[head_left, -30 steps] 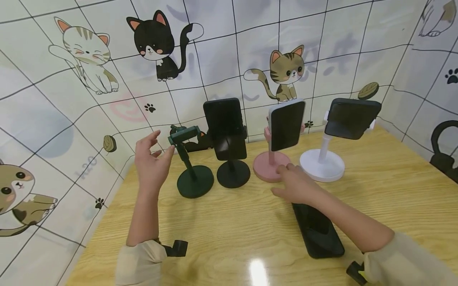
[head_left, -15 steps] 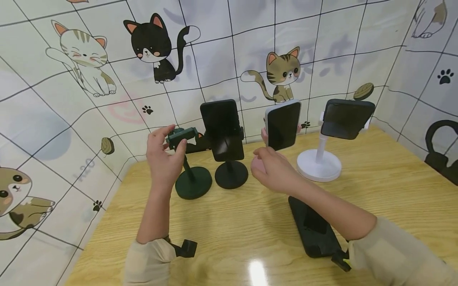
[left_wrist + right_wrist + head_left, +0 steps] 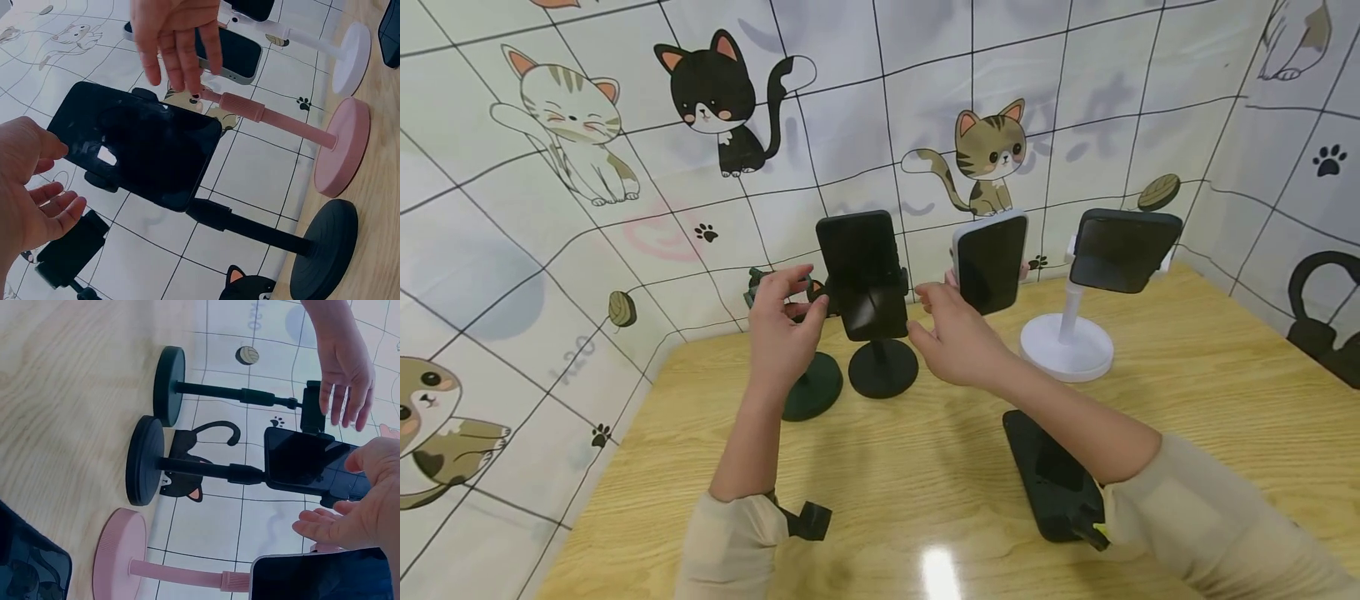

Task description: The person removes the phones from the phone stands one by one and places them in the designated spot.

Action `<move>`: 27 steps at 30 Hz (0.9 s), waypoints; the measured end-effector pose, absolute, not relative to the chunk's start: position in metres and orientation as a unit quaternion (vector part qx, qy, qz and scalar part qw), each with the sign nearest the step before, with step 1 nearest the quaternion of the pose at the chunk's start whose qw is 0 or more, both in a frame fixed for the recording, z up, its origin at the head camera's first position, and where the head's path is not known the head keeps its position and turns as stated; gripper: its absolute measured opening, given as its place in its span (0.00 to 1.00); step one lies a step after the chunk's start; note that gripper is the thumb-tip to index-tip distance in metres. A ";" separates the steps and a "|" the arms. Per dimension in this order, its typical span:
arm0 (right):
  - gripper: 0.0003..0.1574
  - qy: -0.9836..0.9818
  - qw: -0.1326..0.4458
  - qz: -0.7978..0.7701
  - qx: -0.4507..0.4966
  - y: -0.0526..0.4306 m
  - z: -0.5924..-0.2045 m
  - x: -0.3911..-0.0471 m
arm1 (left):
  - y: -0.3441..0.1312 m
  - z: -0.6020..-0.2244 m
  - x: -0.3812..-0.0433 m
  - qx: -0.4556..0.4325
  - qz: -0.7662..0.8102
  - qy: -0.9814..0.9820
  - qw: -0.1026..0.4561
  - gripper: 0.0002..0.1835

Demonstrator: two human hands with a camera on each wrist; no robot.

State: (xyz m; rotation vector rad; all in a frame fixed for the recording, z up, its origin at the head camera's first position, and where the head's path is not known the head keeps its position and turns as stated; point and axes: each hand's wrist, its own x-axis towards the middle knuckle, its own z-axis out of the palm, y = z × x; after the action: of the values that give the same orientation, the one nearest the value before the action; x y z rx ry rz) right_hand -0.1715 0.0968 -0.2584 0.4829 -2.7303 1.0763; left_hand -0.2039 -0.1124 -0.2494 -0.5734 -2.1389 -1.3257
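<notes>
A black phone [image 3: 861,275] stands upright in the clamp of a black desk stand [image 3: 883,371]. My left hand [image 3: 782,333] is beside the phone's left edge, its fingers loosely bent; in the left wrist view its thumb overlaps the phone's edge. On the other side, my right hand [image 3: 958,337] reaches in near the lower right edge, thumb and fingers parted in the right wrist view. Behind the left hand is a dark green stand [image 3: 816,392] whose clamp [image 3: 310,409] holds no phone. A pink stand [image 3: 342,147], mostly hidden by the right hand in the head view, carries a silver-edged phone [image 3: 992,262].
At the right a white stand [image 3: 1067,350] holds a dark phone [image 3: 1123,250] sideways. Another black phone [image 3: 1048,475] lies flat on the wooden table [image 3: 880,492], under the right forearm. A wall covering [image 3: 850,125] with cartoon cats rises behind the stands.
My left hand has moved right, past the green stand's clamp to the black phone. My right hand has moved left and up from near the pink base toward the same phone.
</notes>
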 end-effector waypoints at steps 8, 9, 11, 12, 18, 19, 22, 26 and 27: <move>0.34 -0.899 0.070 0.402 0.156 0.089 -0.254 -0.183 | -0.106 -0.257 -0.212 -0.183 -0.492 -0.834 0.171 0.24; 0.34 -0.897 0.073 0.407 0.158 0.089 -0.254 -0.185 | -0.105 -0.257 -0.214 -0.187 -0.491 -0.835 0.161 0.25; 0.33 -0.892 0.081 0.415 0.159 0.087 -0.253 -0.188 | -0.104 -0.259 -0.216 -0.196 -0.492 -0.836 0.143 0.26; 0.33 -0.890 0.085 0.419 0.162 0.087 -0.254 -0.189 | -0.103 -0.259 -0.217 -0.202 -0.493 -0.835 0.135 0.26; 0.32 -0.873 0.117 0.438 0.177 0.082 -0.255 -0.194 | -0.101 -0.263 -0.223 -0.215 -0.488 -0.838 0.110 0.26; 0.32 -0.872 0.122 0.439 0.178 0.082 -0.255 -0.195 | -0.100 -0.264 -0.223 -0.216 -0.487 -0.839 0.109 0.26; 0.30 -0.873 0.135 0.435 0.175 0.082 -0.254 -0.196 | -0.100 -0.264 -0.223 -0.220 -0.484 -0.840 0.109 0.27; 0.30 -0.876 0.137 0.431 0.169 0.085 -0.255 -0.198 | -0.100 -0.264 -0.224 -0.228 -0.475 -0.842 0.115 0.25; 0.30 -0.876 0.136 0.431 0.169 0.085 -0.256 -0.198 | -0.101 -0.265 -0.224 -0.230 -0.477 -0.840 0.114 0.25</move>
State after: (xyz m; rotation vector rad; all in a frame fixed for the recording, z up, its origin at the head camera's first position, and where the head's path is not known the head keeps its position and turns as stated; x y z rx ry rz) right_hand -0.1979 0.0852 -0.2556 0.4900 -2.5367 1.2493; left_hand -0.2240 -0.1007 -0.2647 -0.6743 -2.4647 -1.3998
